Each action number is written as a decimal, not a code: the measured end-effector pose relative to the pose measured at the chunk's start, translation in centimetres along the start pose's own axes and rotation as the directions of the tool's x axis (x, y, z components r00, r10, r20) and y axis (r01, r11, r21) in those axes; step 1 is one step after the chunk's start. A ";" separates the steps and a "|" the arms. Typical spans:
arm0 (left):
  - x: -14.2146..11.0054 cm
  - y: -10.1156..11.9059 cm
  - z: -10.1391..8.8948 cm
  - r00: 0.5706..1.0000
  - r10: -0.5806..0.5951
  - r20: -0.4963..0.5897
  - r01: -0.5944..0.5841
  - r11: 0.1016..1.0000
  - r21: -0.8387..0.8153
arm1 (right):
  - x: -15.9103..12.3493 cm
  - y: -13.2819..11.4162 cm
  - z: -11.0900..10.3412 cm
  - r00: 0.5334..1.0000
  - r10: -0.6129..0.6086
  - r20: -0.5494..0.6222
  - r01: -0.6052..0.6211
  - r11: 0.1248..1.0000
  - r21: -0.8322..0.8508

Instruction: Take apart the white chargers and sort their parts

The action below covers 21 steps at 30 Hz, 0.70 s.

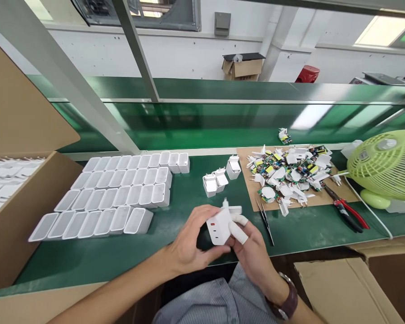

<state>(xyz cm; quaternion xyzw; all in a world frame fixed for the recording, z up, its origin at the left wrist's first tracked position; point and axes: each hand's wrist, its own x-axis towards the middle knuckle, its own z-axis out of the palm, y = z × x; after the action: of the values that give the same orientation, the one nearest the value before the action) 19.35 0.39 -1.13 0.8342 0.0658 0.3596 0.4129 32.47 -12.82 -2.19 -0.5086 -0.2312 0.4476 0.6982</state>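
Observation:
A white power adapter point(218, 229) with small port slots and a red-marked port on its face is held low over the bench's front edge. My left hand point(191, 238) grips it from the left, thumb underneath and fingers over the top. From the right, my right hand point(254, 252), with white covers on two fingers, closes on its side. A white plug part sticks out at its top. Just beyond stand three white housings point(221, 179) with parts in them. To the right lie tweezers point(266, 221) and a pile of circuit boards with white plug parts point(290, 173) on cardboard point(251, 191).
Rows of open white housings point(118, 193) stand at the left. Beside them is a cardboard box point(59, 180) of white parts. Red-and-black pliers point(347, 209) lie near a green fan point(386, 164) and its cable. One circuit board point(284, 136) sits on the ledge behind.

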 end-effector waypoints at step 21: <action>-0.2 2.1 0.5 0.998 -0.006 -0.056 0.011 0.996 0.089 | -1.1 -1.5 2.0 0.969 0.202 0.143 -0.239 0.913 0.331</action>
<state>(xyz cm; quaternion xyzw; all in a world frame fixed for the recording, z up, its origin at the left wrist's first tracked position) 19.15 -1.35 0.14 0.8411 0.0968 0.3778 0.3747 30.88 -12.89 0.06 -0.3768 -0.1267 0.5833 0.7083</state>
